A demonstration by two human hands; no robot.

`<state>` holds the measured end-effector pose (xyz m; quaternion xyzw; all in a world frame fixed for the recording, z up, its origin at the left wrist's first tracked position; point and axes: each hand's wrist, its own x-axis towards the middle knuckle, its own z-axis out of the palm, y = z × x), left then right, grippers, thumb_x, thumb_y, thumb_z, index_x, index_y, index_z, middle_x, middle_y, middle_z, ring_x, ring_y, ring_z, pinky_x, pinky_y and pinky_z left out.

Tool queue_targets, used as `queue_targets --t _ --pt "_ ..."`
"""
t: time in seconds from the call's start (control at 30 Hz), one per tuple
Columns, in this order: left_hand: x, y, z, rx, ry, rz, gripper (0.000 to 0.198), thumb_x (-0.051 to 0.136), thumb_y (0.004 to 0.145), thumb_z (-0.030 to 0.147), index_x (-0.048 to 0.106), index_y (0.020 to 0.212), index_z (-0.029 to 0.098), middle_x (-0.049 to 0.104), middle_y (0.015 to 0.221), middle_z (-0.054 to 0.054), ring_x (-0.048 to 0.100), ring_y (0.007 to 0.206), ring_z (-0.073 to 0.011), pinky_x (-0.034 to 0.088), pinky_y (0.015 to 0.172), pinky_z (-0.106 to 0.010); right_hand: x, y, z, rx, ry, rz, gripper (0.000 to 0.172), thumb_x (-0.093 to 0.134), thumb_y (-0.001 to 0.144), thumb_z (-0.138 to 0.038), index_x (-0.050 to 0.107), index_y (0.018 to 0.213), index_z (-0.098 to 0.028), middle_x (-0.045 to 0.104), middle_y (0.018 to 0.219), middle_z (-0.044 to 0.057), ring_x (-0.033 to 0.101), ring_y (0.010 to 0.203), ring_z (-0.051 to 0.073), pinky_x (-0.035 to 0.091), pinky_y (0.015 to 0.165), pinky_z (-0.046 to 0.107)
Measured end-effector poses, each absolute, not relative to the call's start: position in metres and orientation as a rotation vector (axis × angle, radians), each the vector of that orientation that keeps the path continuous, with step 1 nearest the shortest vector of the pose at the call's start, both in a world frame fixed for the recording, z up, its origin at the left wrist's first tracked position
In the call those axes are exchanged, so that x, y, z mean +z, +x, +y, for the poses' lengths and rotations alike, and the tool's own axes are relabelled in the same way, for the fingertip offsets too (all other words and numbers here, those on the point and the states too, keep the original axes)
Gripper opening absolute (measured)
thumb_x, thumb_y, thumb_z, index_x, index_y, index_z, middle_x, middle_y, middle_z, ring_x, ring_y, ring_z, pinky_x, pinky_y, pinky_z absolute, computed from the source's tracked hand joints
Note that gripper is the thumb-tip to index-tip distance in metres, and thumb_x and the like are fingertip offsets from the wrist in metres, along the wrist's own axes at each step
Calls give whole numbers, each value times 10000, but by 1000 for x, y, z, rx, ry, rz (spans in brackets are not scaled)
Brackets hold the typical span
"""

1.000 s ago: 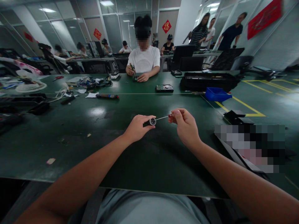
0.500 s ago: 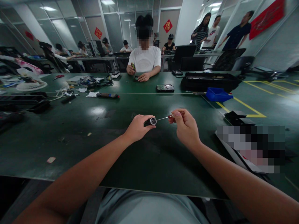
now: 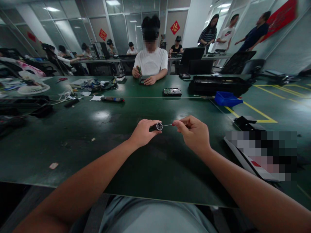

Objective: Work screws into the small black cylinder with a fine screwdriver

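In the head view my left hand (image 3: pixel 143 132) is closed around a short black cylinder (image 3: pixel 159 126), whose round end with a silvery rim faces right and toward me. Thumb and forefinger grip its sides; the rest is hidden in the palm. My right hand (image 3: pixel 195 133) is closed on a screwdriver (image 3: pixel 167 125) with a thin metal shaft. Its reddish handle is mostly covered by my fingers. The shaft points left, and its tip meets the cylinder's open end. How deep it reaches inside I cannot tell.
Across the green table (image 3: pixel 116 161) a co-worker in a white shirt (image 3: pixel 151 64) works with a screwdriver. A hard drive (image 3: pixel 172 92), a long black housing (image 3: pixel 218 84) and a blue bin (image 3: pixel 227 98) lie ahead. A dark pen-shaped tool (image 3: pixel 112 99) lies at left, with cables beyond.
My right fingers have shifted on the screwdriver handle, now covering more of it, with the thumb further forward. My left hand and the cylinder have hardly moved.
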<state>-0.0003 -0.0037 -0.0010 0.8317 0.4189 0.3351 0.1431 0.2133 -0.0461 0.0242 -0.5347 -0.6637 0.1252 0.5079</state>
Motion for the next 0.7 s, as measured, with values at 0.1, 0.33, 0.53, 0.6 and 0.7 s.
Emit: queue_targets --t 0.1,0.33,0.53,0.6,0.7 --pt "-1 -1 -3 972 2403 1219 375 766 827 320 687 1185 244 734 1083 -42 647 976 -235 468 930 -418 24 212 -48 282 -1200 -1677 186 619 913 -393 672 896 -216 719 737 22 673 663 183 479 617 311" --pt "-1 0 -3 941 2433 1206 364 765 828 309 688 1178 253 730 1112 -38 644 1003 -241 450 932 -425 26 213 -50 345 -1153 -1757 191 511 967 -336 654 966 -209 714 790 28 684 716 181 492 670 316" --pt "-2 -1 -2 954 2444 1188 370 775 820 294 685 1175 241 730 1121 -33 645 995 -231 440 929 -418 28 213 -49 279 -1249 -1772 315 407 1012 -376 637 1122 -190 647 669 6 598 573 168 428 591 315" --pt "-3 -1 -2 953 2445 1197 372 774 822 307 685 1175 234 732 1108 -30 643 987 -228 439 928 -414 28 213 -50 283 -1188 -1813 325 395 1011 -333 572 1239 -182 659 744 20 616 634 179 444 623 324" --pt "-3 -1 -2 943 2441 1220 365 767 829 319 686 1175 237 734 1089 -22 641 973 -223 441 919 -405 29 213 -53 299 -1122 -1871 303 391 1013 -321 573 1221 -198 654 774 27 638 712 192 465 679 336"
